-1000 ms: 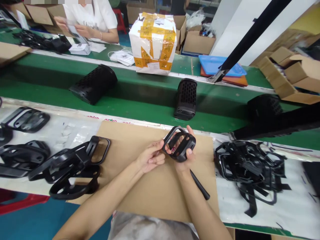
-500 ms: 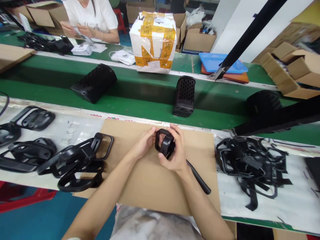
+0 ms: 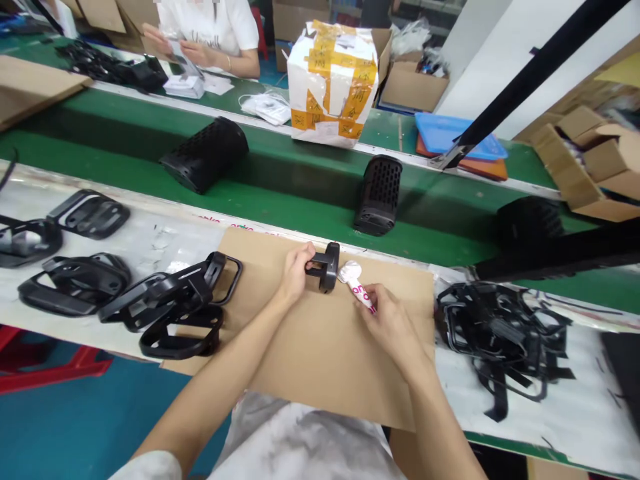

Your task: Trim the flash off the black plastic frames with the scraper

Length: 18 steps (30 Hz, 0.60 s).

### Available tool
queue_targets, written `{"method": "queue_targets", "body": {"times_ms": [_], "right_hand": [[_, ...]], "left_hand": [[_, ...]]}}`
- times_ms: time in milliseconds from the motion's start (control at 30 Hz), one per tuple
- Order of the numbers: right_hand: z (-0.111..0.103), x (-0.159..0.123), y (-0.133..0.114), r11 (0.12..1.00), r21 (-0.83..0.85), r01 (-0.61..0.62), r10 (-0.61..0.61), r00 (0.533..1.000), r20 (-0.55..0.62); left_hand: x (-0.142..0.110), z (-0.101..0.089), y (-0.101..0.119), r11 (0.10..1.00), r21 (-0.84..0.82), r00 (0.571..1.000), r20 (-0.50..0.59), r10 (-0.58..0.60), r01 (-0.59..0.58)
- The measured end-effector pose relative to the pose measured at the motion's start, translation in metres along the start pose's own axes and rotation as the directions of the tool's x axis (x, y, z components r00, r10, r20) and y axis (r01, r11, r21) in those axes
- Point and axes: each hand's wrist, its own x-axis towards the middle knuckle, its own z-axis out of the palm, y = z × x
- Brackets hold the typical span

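My left hand (image 3: 299,270) is closed around one end of a black plastic bracket (image 3: 329,267), holding it over the cardboard sheet (image 3: 320,360). The bracket's broad, rounded end points right, away from my fingers. My right hand (image 3: 387,317) grips a white-wrapped tool (image 3: 357,283) with pink lettering on its shaft. A rounded, whitish head tops the tool, just right of the bracket and apart from it. The lower part of the tool is hidden by my hand.
Several black plastic frames (image 3: 170,297) lie to the left. A heap of black scraps (image 3: 505,333) sits at right. Black perforated housings (image 3: 380,193) rest on the green belt. Beyond stand a taped white box (image 3: 333,83) and a seated co-worker (image 3: 210,40). A dark post (image 3: 530,80) slants across.
My right hand has let go of the bracket and taken up the white-wrapped tool. The bracket has turned in my left hand. The black rod on the cardboard is no longer in sight.
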Motion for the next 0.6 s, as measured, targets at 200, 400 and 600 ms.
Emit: {"method": "queue_targets", "body": {"times_ms": [200,400,600], "right_hand": [[-0.001,-0.009,0.011,0.896,0.426,-0.124,0.061,0.986,0.158],[0.007,-0.020,0.003,0.771,0.585,-0.251,0.052,0.940,0.336],[0.011,-0.023,-0.001,0.838,0.500,-0.220,0.091,0.958,0.271]], "left_hand": [[-0.013,0.011,0.001,0.997,0.063,0.983,0.181,-0.043,0.032],[-0.021,0.018,0.001,0.986,0.167,0.959,0.277,-0.056,0.009],[-0.019,0.017,-0.004,0.985,0.165,0.940,0.327,-0.096,0.043]]}}
